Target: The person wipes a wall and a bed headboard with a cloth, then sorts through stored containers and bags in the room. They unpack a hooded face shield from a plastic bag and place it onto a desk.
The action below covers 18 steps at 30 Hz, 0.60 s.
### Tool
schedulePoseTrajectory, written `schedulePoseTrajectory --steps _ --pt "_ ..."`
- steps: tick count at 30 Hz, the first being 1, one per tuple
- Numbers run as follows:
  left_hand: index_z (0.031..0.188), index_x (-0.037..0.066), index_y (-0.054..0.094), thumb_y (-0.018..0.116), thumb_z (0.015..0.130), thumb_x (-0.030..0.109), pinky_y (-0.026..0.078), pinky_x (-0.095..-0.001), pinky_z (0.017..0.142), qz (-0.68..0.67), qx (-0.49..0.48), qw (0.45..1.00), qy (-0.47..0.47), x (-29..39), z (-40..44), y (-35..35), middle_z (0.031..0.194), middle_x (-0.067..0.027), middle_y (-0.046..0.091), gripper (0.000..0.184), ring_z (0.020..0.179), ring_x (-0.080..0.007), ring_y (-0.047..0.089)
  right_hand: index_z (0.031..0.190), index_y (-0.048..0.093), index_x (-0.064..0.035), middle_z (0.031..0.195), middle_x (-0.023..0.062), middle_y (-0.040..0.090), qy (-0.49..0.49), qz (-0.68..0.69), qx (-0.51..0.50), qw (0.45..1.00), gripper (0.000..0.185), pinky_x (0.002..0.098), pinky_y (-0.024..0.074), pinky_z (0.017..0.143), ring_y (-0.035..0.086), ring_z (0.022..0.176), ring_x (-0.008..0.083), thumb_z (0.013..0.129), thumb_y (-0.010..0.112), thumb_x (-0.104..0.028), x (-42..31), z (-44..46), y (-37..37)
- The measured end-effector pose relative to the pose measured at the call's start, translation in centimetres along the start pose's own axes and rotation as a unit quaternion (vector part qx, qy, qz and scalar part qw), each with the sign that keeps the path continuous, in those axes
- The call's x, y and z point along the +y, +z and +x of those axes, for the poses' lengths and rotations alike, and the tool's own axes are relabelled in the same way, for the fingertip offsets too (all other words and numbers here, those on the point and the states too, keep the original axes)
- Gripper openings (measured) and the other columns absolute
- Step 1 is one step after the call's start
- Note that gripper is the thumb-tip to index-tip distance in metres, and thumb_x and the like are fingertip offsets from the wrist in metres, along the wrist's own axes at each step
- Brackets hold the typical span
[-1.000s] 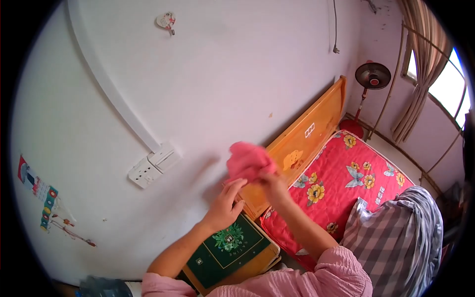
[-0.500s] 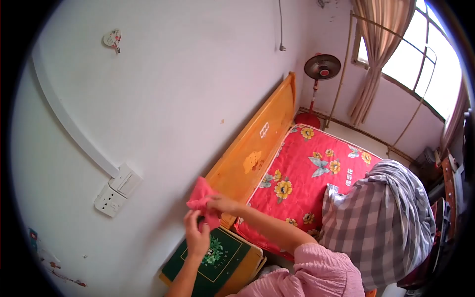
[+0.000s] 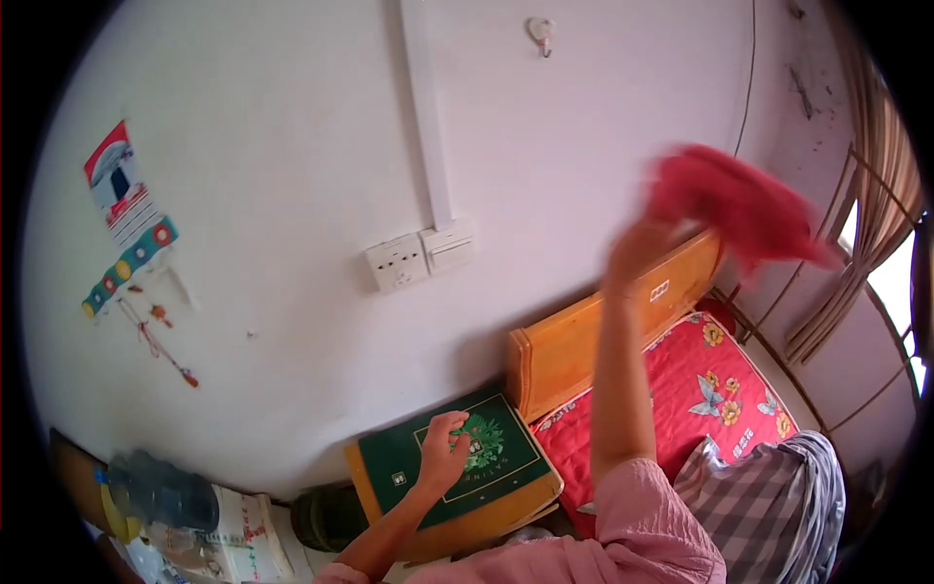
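Raised high in front of the wall, my right hand grips a red cloth, which is blurred by motion and spreads out to the right. My left hand holds nothing; its fingers are loosely bent and apart. It hovers over a dark green box with a leaf print, lying on a wooden bedside cabinet. Whether the left hand touches the box is hard to tell.
A wooden headboard stands behind a red flowered mattress. A checked grey cover is heaped on it. The wall carries a socket and a switch. A large plastic bottle lies at lower left.
My right hand has swung the red cloth up and to the right, away from my left hand. The left hand has let go and sits over the green box. The view has turned left.
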<state>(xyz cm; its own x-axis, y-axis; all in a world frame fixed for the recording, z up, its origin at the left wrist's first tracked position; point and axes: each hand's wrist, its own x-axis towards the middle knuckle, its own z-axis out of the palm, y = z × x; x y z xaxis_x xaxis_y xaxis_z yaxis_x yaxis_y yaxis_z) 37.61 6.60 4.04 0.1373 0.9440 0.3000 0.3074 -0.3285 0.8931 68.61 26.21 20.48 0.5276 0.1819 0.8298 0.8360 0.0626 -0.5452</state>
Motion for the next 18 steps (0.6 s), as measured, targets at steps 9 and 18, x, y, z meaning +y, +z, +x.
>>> schedulePoseTrajectory --steps 9,18 --pt "0.104 0.001 0.057 0.056 0.084 0.0 0.05 -0.0277 0.072 0.019 0.028 0.997 -0.063 -3.1 -8.0 -8.2 0.097 -0.0111 0.061 0.02 0.084 -0.0182 0.063 0.1 0.064 -0.0028 0.088 0.0075 0.064 0.018 0.208 -0.666 0.717 0.026 0.0316 0.0495 0.071 0.06 0.081 0.0175 0.077 0.054 -0.009 0.5 -17.4 -3.8" --pt "0.106 0.001 0.056 0.055 0.086 0.001 0.049 -0.0262 0.076 -0.01 0.062 0.989 -0.131 -4.3 -14.2 -10.8 0.099 -0.0097 0.061 0.02 0.085 -0.0165 0.063 0.109 0.053 0.003 0.09 0.0082 0.06 -0.032 0.18 0.165 0.969 0.026 0.0276 0.0447 0.069 0.055 0.079 0.0152 0.087 0.054 -0.011 -20.1 -7.8 -10.0"
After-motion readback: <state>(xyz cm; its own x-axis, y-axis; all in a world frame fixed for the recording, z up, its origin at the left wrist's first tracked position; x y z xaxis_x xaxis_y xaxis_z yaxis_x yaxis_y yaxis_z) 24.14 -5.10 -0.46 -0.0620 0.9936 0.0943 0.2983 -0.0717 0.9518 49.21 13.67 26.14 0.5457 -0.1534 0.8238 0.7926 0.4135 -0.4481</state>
